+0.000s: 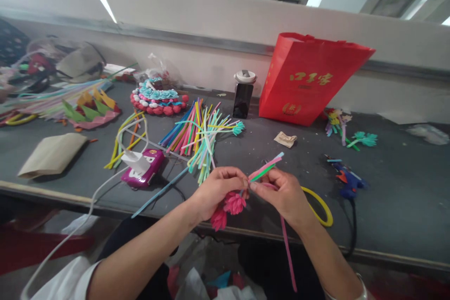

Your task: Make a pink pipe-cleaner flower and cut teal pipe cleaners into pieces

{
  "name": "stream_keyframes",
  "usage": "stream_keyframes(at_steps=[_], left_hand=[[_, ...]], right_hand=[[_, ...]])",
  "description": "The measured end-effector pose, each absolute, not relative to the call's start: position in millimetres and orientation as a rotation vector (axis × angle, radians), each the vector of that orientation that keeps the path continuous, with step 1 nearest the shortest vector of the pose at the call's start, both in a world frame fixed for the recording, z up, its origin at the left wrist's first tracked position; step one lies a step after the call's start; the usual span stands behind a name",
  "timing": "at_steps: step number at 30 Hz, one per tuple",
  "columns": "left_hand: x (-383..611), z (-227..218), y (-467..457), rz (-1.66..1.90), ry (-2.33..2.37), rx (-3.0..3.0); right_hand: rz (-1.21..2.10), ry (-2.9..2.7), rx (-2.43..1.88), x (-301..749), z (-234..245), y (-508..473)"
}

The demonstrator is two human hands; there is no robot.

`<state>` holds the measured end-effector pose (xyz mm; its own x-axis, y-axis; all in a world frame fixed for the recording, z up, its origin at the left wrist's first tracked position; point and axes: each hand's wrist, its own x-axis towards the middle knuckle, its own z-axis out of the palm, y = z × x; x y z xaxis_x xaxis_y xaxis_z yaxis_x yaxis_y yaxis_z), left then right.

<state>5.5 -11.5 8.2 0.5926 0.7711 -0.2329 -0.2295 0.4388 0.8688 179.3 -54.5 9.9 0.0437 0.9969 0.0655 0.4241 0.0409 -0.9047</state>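
Near the table's front edge, my left hand [223, 190] is closed on a bunch of pipe-cleaner flowers. Two deep pink flower heads [235, 202] hang below its fingers. The bunched stems [264, 171], in pink, green and light blue, point up to the right between both hands. My right hand [283, 192] pinches close to my left fingertips, and a long pink pipe cleaner [288, 253] runs from it down past the table edge. Its fingertips partly hide how the pipe cleaner meets the stems. Just right of my right hand lies a yellow ring [321, 206].
Loose pipe cleaners [202, 133] lie in a pile ahead. Left of them are a purple power strip [144, 168] with a white cable and a brown paper packet [52, 154]. A tumbler [243, 96], a red bag [309, 79] and a blue glue gun [346, 180] stand or lie farther right.
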Motion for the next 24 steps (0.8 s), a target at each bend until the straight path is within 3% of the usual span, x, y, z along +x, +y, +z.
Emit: stream_keyframes(at_steps=[10,18,24], left_hand=[[-5.9,14.3,-5.3,0.569,0.653,1.066],[-11.2,10.2,-1.6,0.35,0.464,0.887],[-7.4,18.9,-5.5,0.635,0.815,1.561]], right_hand=[[0.745,-1.621,-1.521,176.5,12.0,-59.4],[0.842,-1.753,-1.313,181.8,12.5,-62.9],[0.767,-1.596,-1.492,175.7,4.8,-53.8]])
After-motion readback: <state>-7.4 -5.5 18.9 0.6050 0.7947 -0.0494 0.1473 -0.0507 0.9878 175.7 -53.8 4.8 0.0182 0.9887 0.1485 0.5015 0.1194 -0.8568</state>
